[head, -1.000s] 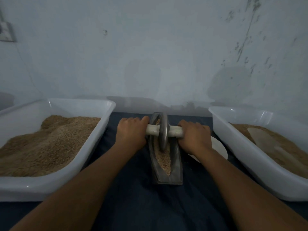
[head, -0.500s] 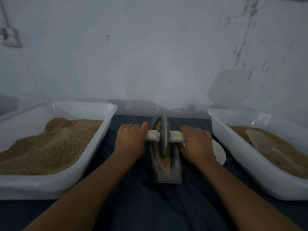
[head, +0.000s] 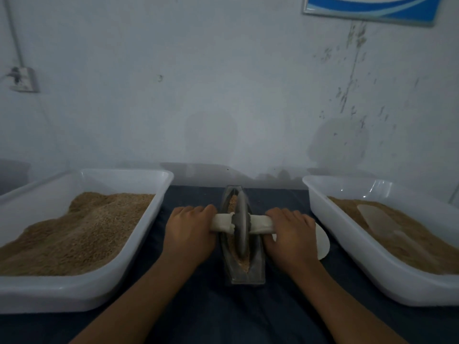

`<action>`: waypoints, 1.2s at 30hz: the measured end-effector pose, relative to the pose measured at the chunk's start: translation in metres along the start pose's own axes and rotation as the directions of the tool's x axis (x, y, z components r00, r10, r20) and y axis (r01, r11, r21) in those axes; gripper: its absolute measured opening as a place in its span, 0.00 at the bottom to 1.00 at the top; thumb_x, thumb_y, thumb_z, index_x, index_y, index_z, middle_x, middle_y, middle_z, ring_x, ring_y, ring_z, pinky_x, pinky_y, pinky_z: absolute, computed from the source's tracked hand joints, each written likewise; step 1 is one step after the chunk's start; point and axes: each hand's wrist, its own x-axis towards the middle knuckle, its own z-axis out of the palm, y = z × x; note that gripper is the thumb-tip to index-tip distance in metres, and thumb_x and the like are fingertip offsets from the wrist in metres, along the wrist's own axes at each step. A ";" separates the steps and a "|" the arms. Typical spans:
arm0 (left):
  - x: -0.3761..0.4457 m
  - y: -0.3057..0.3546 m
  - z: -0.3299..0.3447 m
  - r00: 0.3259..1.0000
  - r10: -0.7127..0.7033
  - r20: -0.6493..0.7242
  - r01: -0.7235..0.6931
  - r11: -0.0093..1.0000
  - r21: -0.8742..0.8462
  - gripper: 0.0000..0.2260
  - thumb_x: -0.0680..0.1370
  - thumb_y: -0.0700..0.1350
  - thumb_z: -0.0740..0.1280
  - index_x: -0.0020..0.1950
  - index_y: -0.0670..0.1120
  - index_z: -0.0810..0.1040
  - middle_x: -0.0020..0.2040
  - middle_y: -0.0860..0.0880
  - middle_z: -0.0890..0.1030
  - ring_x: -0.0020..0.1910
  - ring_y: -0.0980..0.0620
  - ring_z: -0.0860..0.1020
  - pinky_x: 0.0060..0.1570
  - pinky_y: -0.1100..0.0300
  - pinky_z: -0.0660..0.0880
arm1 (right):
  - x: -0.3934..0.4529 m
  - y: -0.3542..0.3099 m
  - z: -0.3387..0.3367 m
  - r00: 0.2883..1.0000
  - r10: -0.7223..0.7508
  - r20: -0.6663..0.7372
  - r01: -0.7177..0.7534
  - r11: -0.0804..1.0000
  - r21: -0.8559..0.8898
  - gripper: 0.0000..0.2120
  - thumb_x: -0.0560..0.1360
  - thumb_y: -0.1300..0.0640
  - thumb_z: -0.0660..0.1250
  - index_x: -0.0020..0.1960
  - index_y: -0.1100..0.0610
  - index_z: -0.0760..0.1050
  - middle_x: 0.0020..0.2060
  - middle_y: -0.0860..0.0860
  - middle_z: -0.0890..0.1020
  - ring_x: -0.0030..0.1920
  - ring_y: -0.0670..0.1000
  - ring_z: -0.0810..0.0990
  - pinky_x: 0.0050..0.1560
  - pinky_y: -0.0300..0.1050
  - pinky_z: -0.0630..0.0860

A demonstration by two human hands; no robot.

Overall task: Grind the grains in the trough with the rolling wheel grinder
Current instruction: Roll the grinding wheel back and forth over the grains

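We face a pale, scuffed wall [head: 223,95]; a socket [head: 22,79] at nine o'clock, a blue-framed picture [head: 372,8] at one. Dim light.

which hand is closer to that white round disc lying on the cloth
Right. The right hand grips the handle directly beside the white disc and partly covers it. The left hand grips the handle's other end, across the trough from it.

Both forearms stretched forward, bare, converging toward the middle. Left hand [head: 189,228] palm-down, fingers curled over, knuckles up. Right hand [head: 291,233] mirroring it, fingers likewise curled, level with the left.
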 end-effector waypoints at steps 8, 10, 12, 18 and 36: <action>-0.005 -0.002 -0.009 0.999 -0.023 0.028 0.024 0.999 -0.038 0.04 0.73 0.50 0.68 0.45 0.53 0.74 0.39 0.54 0.79 0.38 0.51 0.76 0.39 0.57 0.61 | -0.002 -0.002 -0.011 1.000 0.002 -0.026 -0.002 0.999 0.034 0.12 0.68 0.49 0.75 0.48 0.42 0.76 0.38 0.39 0.76 0.41 0.47 0.75 0.48 0.44 0.60; -0.006 -0.002 -0.011 0.999 -0.022 0.036 0.023 0.999 -0.023 0.05 0.74 0.51 0.67 0.47 0.55 0.74 0.41 0.55 0.79 0.40 0.52 0.77 0.41 0.57 0.62 | -0.002 -0.004 -0.013 1.000 0.014 -0.020 -0.013 0.999 0.037 0.12 0.68 0.50 0.75 0.47 0.42 0.76 0.38 0.40 0.76 0.41 0.47 0.75 0.48 0.45 0.60; -0.007 -0.001 -0.012 0.999 -0.023 0.034 0.024 0.999 -0.023 0.05 0.74 0.51 0.67 0.49 0.55 0.75 0.41 0.55 0.79 0.40 0.52 0.77 0.41 0.56 0.62 | -0.002 -0.005 -0.014 1.000 0.019 -0.018 -0.018 0.999 0.040 0.11 0.68 0.50 0.75 0.47 0.42 0.76 0.38 0.39 0.76 0.41 0.46 0.74 0.47 0.45 0.60; -0.009 0.001 -0.009 0.999 -0.022 0.027 0.022 1.000 -0.002 0.07 0.73 0.52 0.67 0.50 0.54 0.75 0.42 0.55 0.78 0.41 0.50 0.76 0.42 0.56 0.60 | -0.003 0.000 -0.010 1.000 0.000 -0.003 0.000 1.000 0.026 0.12 0.69 0.49 0.74 0.49 0.42 0.75 0.39 0.38 0.75 0.42 0.46 0.74 0.48 0.44 0.59; 0.033 -0.009 0.032 0.993 -0.044 0.114 0.024 0.985 0.171 0.11 0.71 0.52 0.68 0.49 0.53 0.70 0.42 0.53 0.78 0.41 0.49 0.77 0.42 0.55 0.62 | 0.028 0.011 0.018 0.983 0.036 0.180 -0.001 0.982 -0.187 0.09 0.70 0.46 0.68 0.48 0.45 0.71 0.39 0.43 0.75 0.41 0.51 0.74 0.43 0.48 0.58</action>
